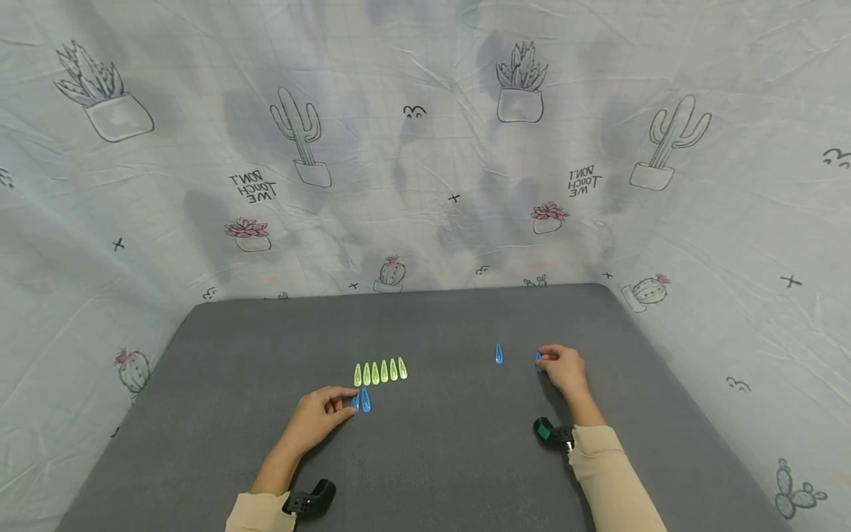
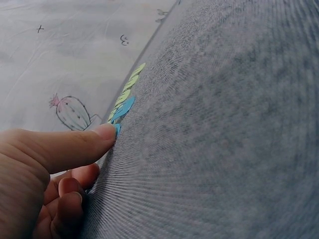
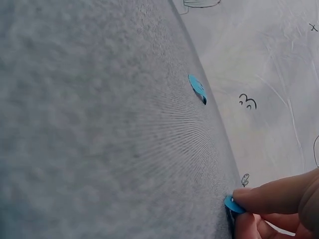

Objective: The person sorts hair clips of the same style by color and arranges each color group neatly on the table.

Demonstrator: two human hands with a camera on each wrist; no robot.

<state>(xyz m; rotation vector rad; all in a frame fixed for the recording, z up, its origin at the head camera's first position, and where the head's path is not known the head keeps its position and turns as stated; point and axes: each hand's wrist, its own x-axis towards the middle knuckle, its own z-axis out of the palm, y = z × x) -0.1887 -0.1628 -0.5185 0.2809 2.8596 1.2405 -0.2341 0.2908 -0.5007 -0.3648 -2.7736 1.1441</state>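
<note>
My left hand (image 1: 315,420) pinches a blue snap hair clip (image 1: 355,403) between thumb and fingers, low over the grey table. Just right of it lies a second blue hair clip (image 1: 366,400). Behind these, a row of several yellow-green hair clips (image 1: 375,372) lies side by side. On the right, my right hand (image 1: 564,367) holds another blue hair clip (image 3: 233,204) between thumb and fingertips, partly hidden by them. One more blue hair clip (image 1: 499,354) lies by itself to the left of that hand.
The dark grey table (image 1: 439,458) ends at a pale curtain (image 1: 425,148) printed with cacti and lettering, which rises behind it and at both sides. Each wrist wears a black camera, one at the left wrist (image 1: 311,499) and one at the right wrist (image 1: 552,433).
</note>
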